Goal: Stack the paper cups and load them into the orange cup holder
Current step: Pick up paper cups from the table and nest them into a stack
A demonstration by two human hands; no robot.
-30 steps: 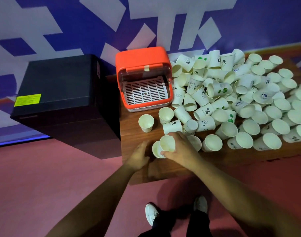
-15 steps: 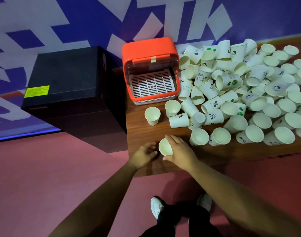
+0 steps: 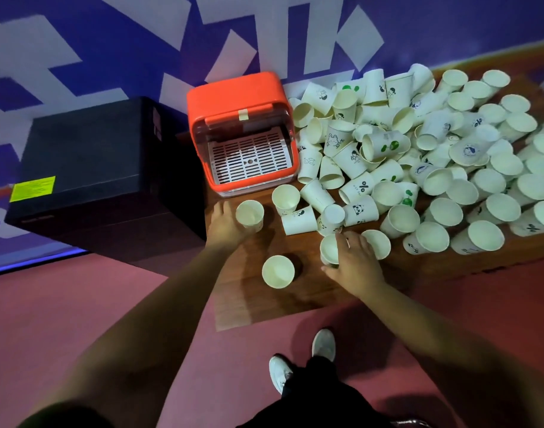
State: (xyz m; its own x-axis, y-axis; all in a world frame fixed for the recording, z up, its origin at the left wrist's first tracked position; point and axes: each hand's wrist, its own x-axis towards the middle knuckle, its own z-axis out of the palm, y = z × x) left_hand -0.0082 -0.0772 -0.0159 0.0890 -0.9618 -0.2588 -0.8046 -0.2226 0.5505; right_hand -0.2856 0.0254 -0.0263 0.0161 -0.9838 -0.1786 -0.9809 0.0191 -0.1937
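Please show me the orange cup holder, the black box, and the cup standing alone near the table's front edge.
orange cup holder (image 3: 233,91), head view, on its orange top.
black box (image 3: 91,143), head view, on its flat top.
lone cup (image 3: 278,271), head view, inside its open mouth.

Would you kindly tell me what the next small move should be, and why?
Probably lift the gripped cup in the right hand and nest it into the upright cup by the table edge: its mouth faces up, and the orange cup holder shows no cups.
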